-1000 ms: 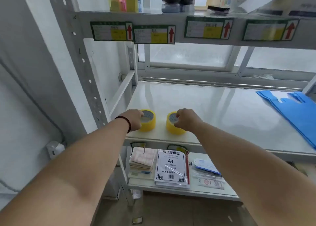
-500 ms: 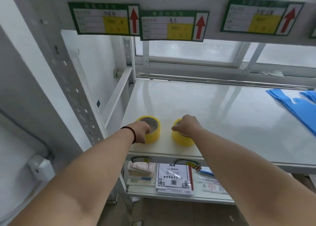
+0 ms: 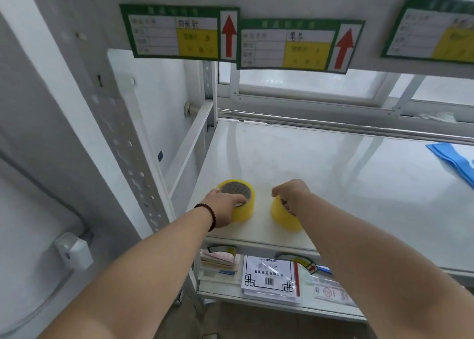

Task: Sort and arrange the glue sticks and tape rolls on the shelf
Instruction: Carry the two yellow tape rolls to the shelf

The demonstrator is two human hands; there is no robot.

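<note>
Two yellow tape rolls lie flat near the front left corner of the white shelf (image 3: 333, 174). My left hand (image 3: 223, 205) grips the left tape roll (image 3: 243, 210) from its near side, fingers over the rim into the core. My right hand (image 3: 291, 193) holds the right tape roll (image 3: 282, 214) from above, fingers curled over its top, which hides most of the roll. A small gap separates the two rolls. No glue sticks are in view.
A blue bag (image 3: 456, 164) lies at the shelf's right edge. The perforated upright post (image 3: 123, 138) stands just left of my left hand. Green label cards (image 3: 179, 30) hang from the shelf above. Paper packs (image 3: 272, 278) lie on the lower shelf.
Both hands stay on the tape rolls, which sit slightly deeper on the shelf. My head has moved closer, so the shelf fills more of the view.
</note>
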